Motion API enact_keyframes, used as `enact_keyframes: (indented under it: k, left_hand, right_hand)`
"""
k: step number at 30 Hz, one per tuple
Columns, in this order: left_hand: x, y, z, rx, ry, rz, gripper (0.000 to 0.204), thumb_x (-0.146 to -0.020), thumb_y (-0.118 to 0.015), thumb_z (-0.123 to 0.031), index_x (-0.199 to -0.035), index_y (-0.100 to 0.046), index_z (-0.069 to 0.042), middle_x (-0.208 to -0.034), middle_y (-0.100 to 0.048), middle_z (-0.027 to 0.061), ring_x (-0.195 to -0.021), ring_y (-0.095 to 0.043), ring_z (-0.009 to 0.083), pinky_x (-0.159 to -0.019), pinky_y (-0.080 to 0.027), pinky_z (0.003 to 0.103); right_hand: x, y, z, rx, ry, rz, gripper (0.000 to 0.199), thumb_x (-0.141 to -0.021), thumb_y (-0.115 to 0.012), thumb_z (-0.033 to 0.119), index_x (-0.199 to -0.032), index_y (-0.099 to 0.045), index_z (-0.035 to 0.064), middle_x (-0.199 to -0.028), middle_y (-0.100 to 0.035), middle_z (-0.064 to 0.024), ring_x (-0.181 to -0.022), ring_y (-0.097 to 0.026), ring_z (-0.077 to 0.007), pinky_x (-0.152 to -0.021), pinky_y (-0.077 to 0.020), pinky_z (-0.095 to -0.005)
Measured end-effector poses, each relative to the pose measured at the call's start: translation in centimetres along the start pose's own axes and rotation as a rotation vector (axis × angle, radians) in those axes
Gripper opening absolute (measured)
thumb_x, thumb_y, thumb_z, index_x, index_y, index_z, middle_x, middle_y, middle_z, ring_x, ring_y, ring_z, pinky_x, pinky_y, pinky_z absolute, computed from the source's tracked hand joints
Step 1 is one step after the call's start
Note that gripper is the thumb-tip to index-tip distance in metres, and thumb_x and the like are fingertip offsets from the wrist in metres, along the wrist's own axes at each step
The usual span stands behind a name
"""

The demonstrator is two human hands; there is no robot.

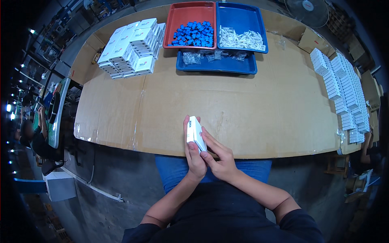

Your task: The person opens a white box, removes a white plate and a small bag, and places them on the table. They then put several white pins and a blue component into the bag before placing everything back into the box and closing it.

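Observation:
Close to the table's front edge, I hold a small white box [196, 133] between both hands, tilted so a side with dark print shows. My left hand [193, 158] wraps its left side, thumb at the lower end and fingers behind. My right hand [221, 157] grips its right side, with the fingers along the edge and the thumb at the lower corner. What is inside the box cannot be seen.
White boxes [144, 36] are stacked at the far left. A red tray [190, 12] holds small blue parts; a blue tray [239, 14] holds white pieces. Below them a blue tray [219, 67] contains clear plastic bags. More white boxes [344, 89] line the right edge. Other people work at both sides.

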State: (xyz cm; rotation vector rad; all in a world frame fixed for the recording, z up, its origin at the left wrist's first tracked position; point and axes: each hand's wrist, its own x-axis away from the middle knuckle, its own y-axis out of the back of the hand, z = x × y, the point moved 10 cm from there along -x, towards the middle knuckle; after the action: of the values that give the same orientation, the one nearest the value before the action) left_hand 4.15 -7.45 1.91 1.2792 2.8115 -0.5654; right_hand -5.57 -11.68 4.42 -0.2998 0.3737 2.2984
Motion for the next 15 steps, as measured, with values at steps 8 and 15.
enact_keyframes:
  k: [8,15]
  left_hand:
    - [-0.2,-0.4,-0.4,-0.15,-0.138,0.16,0.111,-0.091,-0.057,-0.067,-0.163,-0.016,0.007,-0.156,-0.04,0.0261,-0.143,-0.041,0.0338,-0.119,-0.032,0.046]
    - [0.0,-0.2,-1.3,-0.439,-0.353,0.139,0.099,-0.094,-0.052,-0.067,-0.154,-0.035,0.011,-0.142,-0.049,0.0298,-0.127,-0.054,0.0389,-0.108,-0.044,0.049]
  right_hand:
    - [-0.2,0.2,-3.0,-0.631,-0.541,0.031,0.052,-0.104,-0.065,0.016,-0.149,-0.047,-0.0017,-0.14,-0.06,-0.016,-0.126,-0.061,-0.0201,-0.108,-0.0493,-0.0351]
    - [0.2,-0.5,-4.1,-0.652,-0.55,-0.03,0.056,-0.101,-0.069,0.011,-0.149,-0.043,-0.0026,-0.138,-0.06,-0.0173,-0.123,-0.063,-0.0197,-0.108,-0.0494,-0.0343]
